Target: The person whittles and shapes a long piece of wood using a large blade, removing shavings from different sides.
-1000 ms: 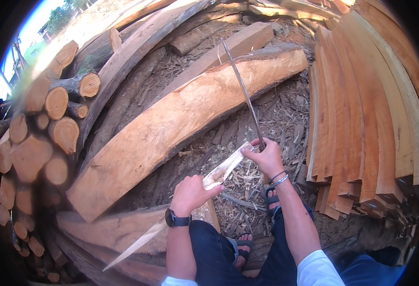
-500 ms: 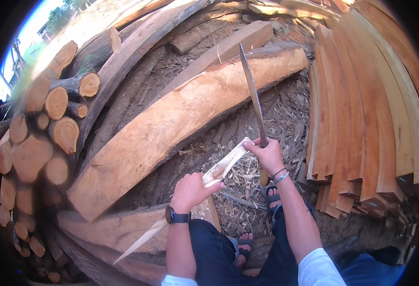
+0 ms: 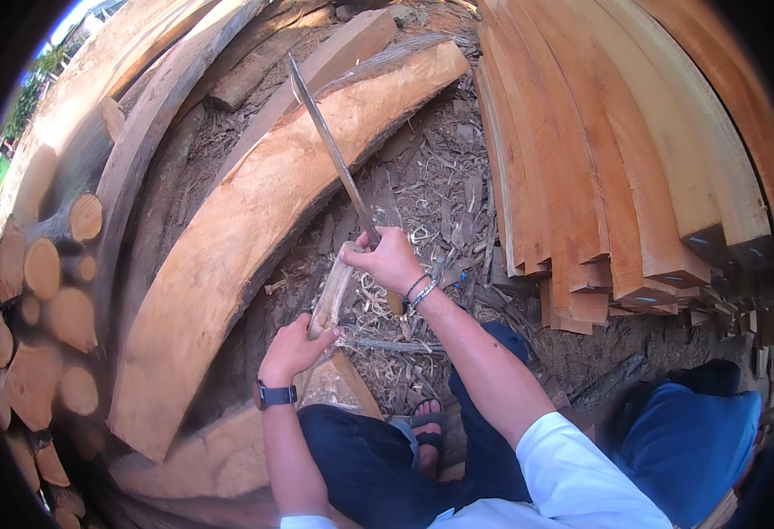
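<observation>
My left hand (image 3: 295, 350) is closed around the lower end of a pale, peeled piece of wood (image 3: 331, 293). In my right hand (image 3: 394, 261) is a machete (image 3: 332, 152); its long blade points up and away to the left, and the wooden handle (image 3: 395, 303) shows below the fist. The thumb of that hand rests at the upper end of the wood, so both hands touch it. A wooden block (image 3: 338, 384) stands just below the left hand, in front of my knees. Curled shavings (image 3: 378, 304) lie on the ground beneath the hands.
A long, heavy slab of timber (image 3: 228, 238) lies diagonally beyond my hands. Cut logs (image 3: 74, 317) are stacked at the left. Sawn planks (image 3: 581, 159) are piled at the right. Blue cloth (image 3: 687, 450) bulges at the lower right, and my sandalled foot (image 3: 427, 428) is below.
The view has swung to the right, so the surroundings sit further left. The wood now stands steeper, and the machete leans more to the left. Both hands keep their hold.
</observation>
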`<state>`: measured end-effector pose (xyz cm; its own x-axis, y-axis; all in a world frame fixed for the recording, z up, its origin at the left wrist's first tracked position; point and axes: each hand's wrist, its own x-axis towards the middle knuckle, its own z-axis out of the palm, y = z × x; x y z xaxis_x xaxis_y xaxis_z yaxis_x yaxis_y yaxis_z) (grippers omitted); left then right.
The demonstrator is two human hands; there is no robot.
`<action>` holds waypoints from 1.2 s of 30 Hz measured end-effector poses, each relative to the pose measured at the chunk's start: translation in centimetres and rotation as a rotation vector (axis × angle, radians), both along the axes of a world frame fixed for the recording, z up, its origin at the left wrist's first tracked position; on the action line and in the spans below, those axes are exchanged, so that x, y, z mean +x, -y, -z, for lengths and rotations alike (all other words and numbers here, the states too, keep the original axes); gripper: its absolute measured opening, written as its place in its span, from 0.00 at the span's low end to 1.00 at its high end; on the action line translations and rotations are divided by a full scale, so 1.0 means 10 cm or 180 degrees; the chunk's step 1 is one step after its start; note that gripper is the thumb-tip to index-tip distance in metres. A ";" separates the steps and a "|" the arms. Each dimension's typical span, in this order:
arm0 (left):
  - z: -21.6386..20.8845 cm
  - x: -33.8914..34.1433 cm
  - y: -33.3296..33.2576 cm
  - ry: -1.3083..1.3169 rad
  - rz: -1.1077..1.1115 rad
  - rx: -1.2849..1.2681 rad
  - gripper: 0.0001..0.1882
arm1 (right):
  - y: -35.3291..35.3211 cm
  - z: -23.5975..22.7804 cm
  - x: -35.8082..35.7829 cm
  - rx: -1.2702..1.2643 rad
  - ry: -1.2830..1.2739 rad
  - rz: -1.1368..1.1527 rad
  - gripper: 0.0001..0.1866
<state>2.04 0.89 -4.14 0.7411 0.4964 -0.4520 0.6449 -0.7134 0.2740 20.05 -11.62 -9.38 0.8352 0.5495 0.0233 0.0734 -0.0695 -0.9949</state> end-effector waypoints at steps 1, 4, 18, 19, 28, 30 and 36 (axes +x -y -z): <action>-0.04 0.00 0.06 0.0359 0.0122 0.0400 0.27 | 0.00 -0.01 -0.01 -0.0016 0.0074 0.0015 0.19; -0.25 0.07 0.42 0.1569 0.0418 0.1129 0.19 | 0.03 0.02 0.00 -0.0029 0.0047 0.0132 0.20; -0.47 0.51 1.50 0.2711 0.2296 0.0501 0.21 | 0.00 0.17 0.08 0.0340 -0.0691 0.0046 0.18; -0.51 0.46 1.40 0.2919 0.2104 0.0605 0.20 | -0.02 0.11 0.05 0.0264 -0.0786 0.0010 0.18; -0.20 -0.22 0.04 0.1118 -0.0234 0.0454 0.35 | 0.03 0.12 0.07 0.0180 -0.0428 0.0017 0.16; 0.05 -0.25 -0.12 0.0542 -0.0114 0.0087 0.39 | 0.03 0.12 0.08 0.0180 -0.0438 0.0048 0.16; 0.48 -0.33 -0.35 0.0168 0.0109 -0.0343 0.34 | -0.01 0.05 -0.02 0.0461 -0.0663 0.0041 0.15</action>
